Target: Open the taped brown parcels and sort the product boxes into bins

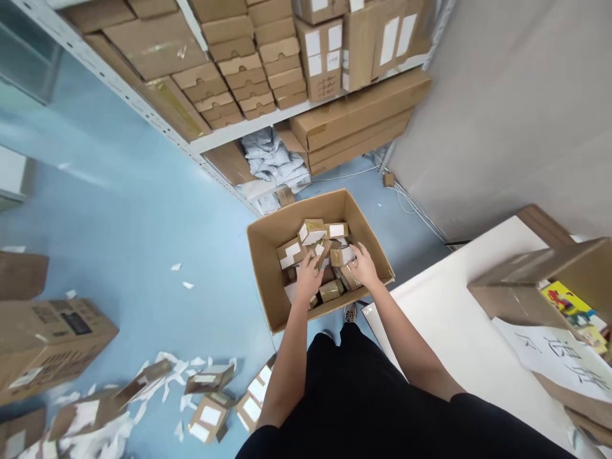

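Reaching w/ both hands down into big box [262, 274], w/ its rim all round them. Holding L hand [309, 280] fairly wide, fingers spread & pointing away from body. Resting R hand [366, 266] narrower, thumb & fingertips on pale end of small box [337, 257], just L of that hand; can't tell if gripped or only touched. Lying roughly L–R along its long axis, pale end toward R hand.

Just past L fingertips, narrow box [324, 248], tilted, long axis slanting away & to R; can't tell if touching fingers. Beyond L hand, pale-ended box [312, 231], atop pile. To R of that, label box [336, 230], long axis L–R. Nearer body, btwn hands, taped box [331, 291], long axis approx L–R.

Well beyond both hands, shelf [239, 129] w/ stacked boxes [241, 70]. Well R of R hand, white table [444, 319] w/ open carton [507, 290]. Well L of L hand, on blue floor [201, 210], printed carton [48, 344] & paper scraps [179, 430].
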Tool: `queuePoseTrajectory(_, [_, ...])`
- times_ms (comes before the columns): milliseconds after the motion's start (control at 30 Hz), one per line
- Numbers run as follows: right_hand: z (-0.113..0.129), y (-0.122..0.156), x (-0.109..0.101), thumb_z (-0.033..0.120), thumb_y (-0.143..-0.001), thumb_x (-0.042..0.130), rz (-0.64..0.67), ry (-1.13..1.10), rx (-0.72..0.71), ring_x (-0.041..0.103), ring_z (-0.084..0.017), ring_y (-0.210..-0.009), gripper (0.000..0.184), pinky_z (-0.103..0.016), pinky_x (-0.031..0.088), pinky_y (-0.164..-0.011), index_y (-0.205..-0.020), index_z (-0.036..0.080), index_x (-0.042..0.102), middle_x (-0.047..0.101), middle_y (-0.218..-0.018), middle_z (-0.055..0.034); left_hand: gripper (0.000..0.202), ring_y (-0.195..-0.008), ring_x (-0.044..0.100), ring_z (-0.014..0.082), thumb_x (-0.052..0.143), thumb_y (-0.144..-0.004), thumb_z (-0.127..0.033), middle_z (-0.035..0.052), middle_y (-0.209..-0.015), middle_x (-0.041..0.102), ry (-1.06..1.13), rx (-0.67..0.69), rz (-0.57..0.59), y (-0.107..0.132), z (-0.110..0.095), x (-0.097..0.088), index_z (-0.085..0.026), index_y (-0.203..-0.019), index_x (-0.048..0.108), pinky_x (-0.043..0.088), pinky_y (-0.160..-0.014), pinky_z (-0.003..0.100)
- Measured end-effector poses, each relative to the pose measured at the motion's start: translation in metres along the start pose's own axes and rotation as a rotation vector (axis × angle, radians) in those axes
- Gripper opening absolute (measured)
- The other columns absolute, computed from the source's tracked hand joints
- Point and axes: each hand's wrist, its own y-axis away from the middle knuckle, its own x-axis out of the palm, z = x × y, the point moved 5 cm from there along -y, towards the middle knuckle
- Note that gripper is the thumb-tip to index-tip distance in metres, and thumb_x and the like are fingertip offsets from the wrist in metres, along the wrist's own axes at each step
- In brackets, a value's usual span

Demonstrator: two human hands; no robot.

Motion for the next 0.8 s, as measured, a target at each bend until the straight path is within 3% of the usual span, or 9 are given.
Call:
queuePoseTrajectory(167, [0.014,-0.034,0.037,0.024,-0.090,0.058,0.122,0.034,-0.038,0.045,-0.033,-0.148,0.063,-0.054,0.043,-0.120,-0.153,0.023,0.051,0.039,-0.165,-0.0141,0.048,-0.149,0.045,0.0315,0.063,-0.094,-0.025,0.0109,-0.163,0.046,0.037,-0.157,-0.050,0.010,0.052,-0.008,-0.025,-0.142,0.064,0.041,-0.123,0.049])
queuePoseTrajectory(300, [0.031,-0.055,0.060,0.025,-0.091,0.057,0.173,0.083,-0.063,0.043,-0.033,-0.149,0.064,-0.054,0.041,-0.122,-0.155,0.023,0.049,0.037,-0.165,-0.0139,0.048,-0.149,0.046,0.0306,0.063,-0.094,-0.025,0.0110,-0.163,0.046,0.070,-0.198,-0.053,0.003,0.080,-0.009,-0.026,-0.142,0.064,0.043,-0.122,0.048])
queuePoseTrajectory(533, [0.044,-0.076,0.087,0.022,-0.089,0.056,0.140,0.120,-0.048,0.040,-0.032,-0.151,0.068,-0.054,0.039,-0.123,-0.156,0.019,0.046,0.040,-0.163,-0.0164,0.050,-0.148,0.048,0.0312,0.064,-0.094,-0.022,0.0102,-0.163,0.046,0.094,-0.120,0.023,-0.041,0.106,-0.003,-0.026,-0.144,0.063,0.044,-0.122,0.048])
queuePoseTrajectory(800, [0.019,-0.121,0.117,0.023,-0.089,0.057,0.185,0.145,0.032,0.043,-0.032,-0.149,0.067,-0.051,0.041,-0.122,-0.155,0.018,0.047,0.042,-0.162,-0.0167,0.050,-0.148,0.048,0.0308,0.066,-0.093,-0.023,0.0094,-0.164,0.046,0.100,-0.152,0.047,-0.103,0.145,0.005,-0.025,-0.143,0.064,0.042,-0.124,0.044])
